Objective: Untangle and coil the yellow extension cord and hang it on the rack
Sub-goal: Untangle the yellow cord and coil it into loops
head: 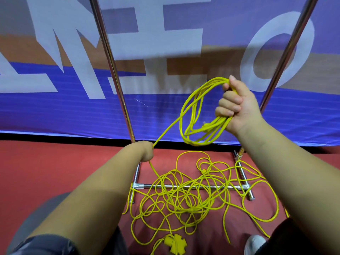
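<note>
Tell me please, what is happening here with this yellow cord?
A person is coiling the yellow extension cord. The right hand grips a bundle of finished loops, and the left hand holds the strand that runs down to the tangled part on the red floor, which lies across the base of the rack. The socket end lies nearest the person. Most of the cord is not coiled yet.

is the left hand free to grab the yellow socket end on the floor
Probably not yet: the left hand grips a cord strand. The socket end lies uncovered below it, so letting go should free the way.
</note>
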{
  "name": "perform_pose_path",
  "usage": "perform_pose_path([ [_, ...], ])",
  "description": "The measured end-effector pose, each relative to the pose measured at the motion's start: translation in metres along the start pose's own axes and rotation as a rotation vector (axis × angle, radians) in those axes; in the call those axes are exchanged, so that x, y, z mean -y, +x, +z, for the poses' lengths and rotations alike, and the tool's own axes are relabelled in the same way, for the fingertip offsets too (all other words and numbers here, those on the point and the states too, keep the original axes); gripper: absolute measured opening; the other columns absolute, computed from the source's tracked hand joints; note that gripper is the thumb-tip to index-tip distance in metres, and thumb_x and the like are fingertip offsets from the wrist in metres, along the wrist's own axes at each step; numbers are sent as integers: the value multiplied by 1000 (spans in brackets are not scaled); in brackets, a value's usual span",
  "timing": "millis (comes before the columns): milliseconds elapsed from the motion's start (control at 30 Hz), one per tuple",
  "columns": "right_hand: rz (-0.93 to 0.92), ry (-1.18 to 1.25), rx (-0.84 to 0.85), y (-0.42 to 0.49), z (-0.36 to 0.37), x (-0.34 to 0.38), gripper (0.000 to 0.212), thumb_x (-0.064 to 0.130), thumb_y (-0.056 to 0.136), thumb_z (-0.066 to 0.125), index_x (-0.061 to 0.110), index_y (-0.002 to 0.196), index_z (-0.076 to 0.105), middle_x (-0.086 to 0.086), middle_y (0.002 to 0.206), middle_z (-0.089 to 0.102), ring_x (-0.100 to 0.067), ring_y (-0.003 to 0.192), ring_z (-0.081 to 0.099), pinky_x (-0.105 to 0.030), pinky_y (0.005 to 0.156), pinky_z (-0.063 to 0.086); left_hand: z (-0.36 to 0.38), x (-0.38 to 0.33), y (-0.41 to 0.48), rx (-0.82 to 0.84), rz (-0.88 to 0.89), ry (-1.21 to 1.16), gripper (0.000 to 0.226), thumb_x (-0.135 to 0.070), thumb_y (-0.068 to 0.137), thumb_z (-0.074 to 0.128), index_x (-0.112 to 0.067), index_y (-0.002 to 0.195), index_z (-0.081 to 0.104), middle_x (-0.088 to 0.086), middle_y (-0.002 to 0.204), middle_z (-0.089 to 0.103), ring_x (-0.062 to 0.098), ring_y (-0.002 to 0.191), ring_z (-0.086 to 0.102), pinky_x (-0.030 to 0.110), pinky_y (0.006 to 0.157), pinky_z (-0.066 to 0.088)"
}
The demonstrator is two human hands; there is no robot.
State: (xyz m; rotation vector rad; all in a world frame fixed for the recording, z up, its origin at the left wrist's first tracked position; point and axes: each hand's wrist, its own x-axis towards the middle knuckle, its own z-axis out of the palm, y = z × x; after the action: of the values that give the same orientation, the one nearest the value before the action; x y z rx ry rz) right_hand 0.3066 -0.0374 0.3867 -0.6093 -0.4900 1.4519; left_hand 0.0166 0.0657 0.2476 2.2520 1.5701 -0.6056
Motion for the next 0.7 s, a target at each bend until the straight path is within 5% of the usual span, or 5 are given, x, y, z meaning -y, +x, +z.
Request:
perform_pose_path([
  [100,-37,-24,-48,1,-3,8,32,42,104,59,21,81,61,8,41,26,-7,31,24,-19,34,19,-6,0,-3,-44,-43,-145,29,-23,103,50,-6,91,71,4,77,70,24,70,63,35,70,52],
  [200,-49,-165,-140,3,-7,-2,30,43,104,61,22,83,62,9,45,27,-6,34,24,-20,36,20,-22,-10,-8,-191,-92,-647,48,-28,109,48,7,88,72,5,62,73,21,58,71,35,67,62],
  [333,36,-420,-205,8,-15,-29,28,46,99,69,22,87,61,7,55,34,-8,40,27,-23,40,24,-46,-32,-25,-221,-100,-1352,31,-23,109,51,5,98,56,17,78,62,20,56,68,45,57,65],
  [600,298,-975,5,2,-27,-90,24,41,87,84,22,90,70,-25,95,75,-19,48,42,-29,51,39,-65,-40,-41,-211,-7,-1532,26,-23,107,56,-4,90,62,3,59,50,11,45,50,30,54,59],
  [700,353,-938,113,0,-24,-100,35,34,93,79,3,105,70,-14,98,80,-17,47,39,-26,46,39,-70,-37,-41,-221,17,-1634,30,-24,107,56,-4,85,59,4,55,51,13,48,51,29,54,58],
])
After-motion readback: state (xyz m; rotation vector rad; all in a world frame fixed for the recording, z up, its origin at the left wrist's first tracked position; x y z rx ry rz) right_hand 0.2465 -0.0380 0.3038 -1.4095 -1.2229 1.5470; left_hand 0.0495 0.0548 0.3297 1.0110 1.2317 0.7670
